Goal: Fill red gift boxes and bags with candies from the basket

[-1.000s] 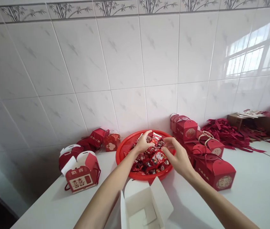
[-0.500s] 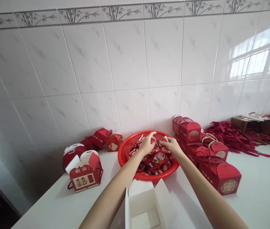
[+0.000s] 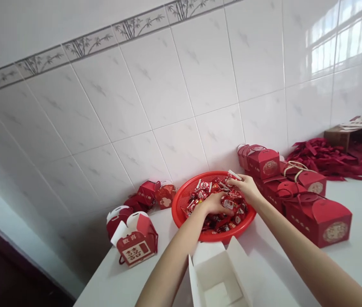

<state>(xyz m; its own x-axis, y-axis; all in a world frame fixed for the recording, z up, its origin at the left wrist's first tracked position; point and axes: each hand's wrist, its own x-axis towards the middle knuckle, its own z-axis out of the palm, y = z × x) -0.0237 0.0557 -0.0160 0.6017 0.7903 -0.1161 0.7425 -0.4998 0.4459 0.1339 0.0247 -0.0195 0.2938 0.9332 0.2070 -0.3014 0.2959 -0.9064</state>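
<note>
A red plastic basket (image 3: 181, 216) stands on the table, filled with red-wrapped candies (image 3: 205, 185). My left hand (image 3: 214, 204) is down among them, its fingers curled around a candy with a pale label (image 3: 228, 204). At the basket's right rim my right hand (image 3: 246, 187) pinches a wrapped candy with a white edge (image 3: 233, 175) between thumb and fingers, raised above the pile. Between my forearms, just in front of the basket, an open white-lined box (image 3: 211, 273) shows its inside with the flaps up.
On the left is an open red gift box (image 3: 136, 247), with several more red boxes (image 3: 147, 194) behind it. Closed red boxes (image 3: 318, 217) are stacked on the right. Dark red ribbons (image 3: 322, 160) and a cardboard box (image 3: 337, 137) lie further right, near the tiled wall (image 3: 174, 102).
My left hand has lowered into the candies from above them. My right hand has shifted right to the rim with its candy. The view has tilted and swung.
</note>
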